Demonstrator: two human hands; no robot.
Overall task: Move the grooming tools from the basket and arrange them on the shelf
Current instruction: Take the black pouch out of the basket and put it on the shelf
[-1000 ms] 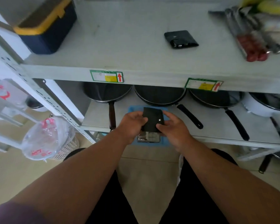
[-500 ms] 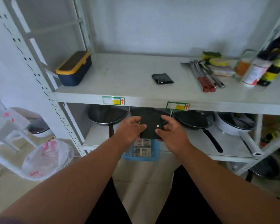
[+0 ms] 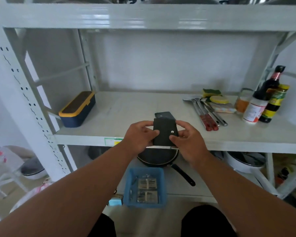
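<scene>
We had a flat black case with a small silver snap (image 3: 165, 132) pinched between both hands, held up in front of the front edge of the grey metal shelf (image 3: 126, 113). Our left hand (image 3: 138, 136) curled around the case's left edge, thumb on its face and fingers behind; our right hand (image 3: 186, 139) gripped the lower right corner the same way, thumb just below the snap. Both hands were partly closed on the case and carried nothing else.

Just beyond our hands, a second black folded case (image 3: 164, 115) lay on the shelf board, peeking out above the one we held. Below our wrists, on the lower level, stood the blue plastic basket (image 3: 129, 189), with what looked like packets of small metal grooming tools (image 3: 146, 190) inside, too blurred for us to name singly. A black frying pan (image 3: 159, 159) sat between the basket and our hands. Off to our right lay red-handled utensils (image 3: 208, 117) and a cluster of bottles (image 3: 266, 100); off to our left, a navy box with a yellow rim (image 3: 77, 109).

We judged this to be the carrying step: one case out of the basket, not yet set down. The next move called for reaching forward over the shelf lip and lowering the case flat beside the other one, lined up with it, then releasing both hands and going back down to the basket for the packets.
</scene>
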